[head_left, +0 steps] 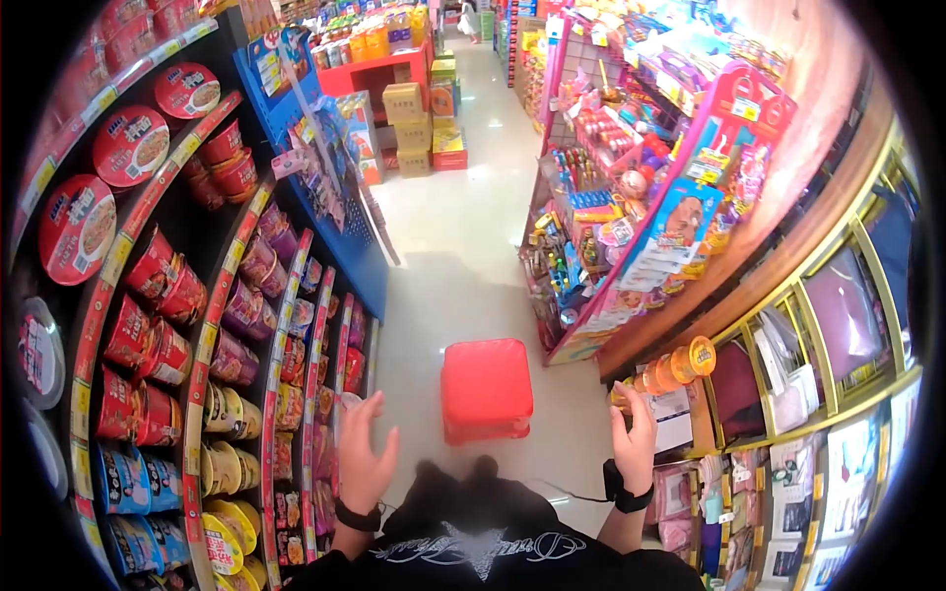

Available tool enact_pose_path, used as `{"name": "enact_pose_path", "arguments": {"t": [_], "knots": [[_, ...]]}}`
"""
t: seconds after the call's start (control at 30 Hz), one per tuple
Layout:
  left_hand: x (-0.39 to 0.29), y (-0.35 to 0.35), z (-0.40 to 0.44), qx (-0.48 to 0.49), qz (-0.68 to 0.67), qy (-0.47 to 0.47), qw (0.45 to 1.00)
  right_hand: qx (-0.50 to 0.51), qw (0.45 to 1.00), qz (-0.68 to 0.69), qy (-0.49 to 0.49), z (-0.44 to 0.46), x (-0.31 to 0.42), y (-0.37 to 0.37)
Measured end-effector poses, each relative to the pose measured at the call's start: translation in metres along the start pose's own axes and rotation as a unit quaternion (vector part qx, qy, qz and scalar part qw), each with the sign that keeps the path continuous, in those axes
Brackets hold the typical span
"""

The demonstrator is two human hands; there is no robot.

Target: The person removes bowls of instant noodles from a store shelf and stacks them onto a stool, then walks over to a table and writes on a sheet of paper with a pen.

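My left hand (366,455) is raised beside the noodle shelves, its fingers apart and nothing in it. On the other side, my right hand (634,440) is held up with thumb and fingers spread, empty, close to a row of orange round tubs (673,368). Between and beyond both hands, a red square stool (487,390) stands on the floor, touched by neither hand. Dark bands circle both wrists.
Shelves of cup noodles (148,426) line the left. A blue panel (345,246) stands beyond them. A pink-edged toy and candy rack (631,231) is ahead right, packaged textiles (843,305) at right. Stacked boxes (406,118) stand farther up the aisle.
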State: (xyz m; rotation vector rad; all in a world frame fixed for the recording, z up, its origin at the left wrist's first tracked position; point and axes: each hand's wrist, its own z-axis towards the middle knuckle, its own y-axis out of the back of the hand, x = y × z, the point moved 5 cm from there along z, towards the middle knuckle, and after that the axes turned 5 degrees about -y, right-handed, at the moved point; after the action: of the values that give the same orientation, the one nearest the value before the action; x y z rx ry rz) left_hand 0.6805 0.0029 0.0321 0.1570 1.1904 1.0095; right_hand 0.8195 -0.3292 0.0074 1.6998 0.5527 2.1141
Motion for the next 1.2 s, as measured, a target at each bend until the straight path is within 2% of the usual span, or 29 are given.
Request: {"name": "enact_pose_path", "arguments": {"t": [0.4, 0.5, 0.63, 0.73, 0.87, 1.0, 1.2], "knots": [[0.075, -0.027, 0.064, -0.003, 0.004, 0.088, 0.996, 0.106, 0.993, -0.031, 0.036, 0.087, 0.016, -0.094], [0.105, -0.034, 0.106, 0.012, -0.002, 0.068, 0.998, 0.081, 0.996, -0.031, 0.025, 0.119, 0.022, -0.114], [0.14, -0.033, 0.175, 0.025, -0.033, 0.042, 0.998, 0.048, 0.998, 0.039, -0.003, 0.161, 0.033, -0.155], [0.165, -0.018, 0.229, 0.018, -0.052, 0.026, 0.998, 0.07, 0.984, 0.155, -0.059, 0.197, 0.05, -0.205], [0.204, 0.003, 0.287, 0.013, -0.069, 0.006, 0.998, 0.101, 0.969, 0.217, -0.052, 0.251, 0.098, -0.292], [0.241, 0.006, 0.335, 0.01, -0.067, 0.024, 0.997, 0.123, 0.981, 0.143, 0.048, 0.304, 0.151, -0.346], [0.294, -0.034, 0.401, 0.03, -0.081, 0.074, 0.993, 0.111, 0.973, 0.2, -0.034, 0.384, 0.126, -0.404]]}}
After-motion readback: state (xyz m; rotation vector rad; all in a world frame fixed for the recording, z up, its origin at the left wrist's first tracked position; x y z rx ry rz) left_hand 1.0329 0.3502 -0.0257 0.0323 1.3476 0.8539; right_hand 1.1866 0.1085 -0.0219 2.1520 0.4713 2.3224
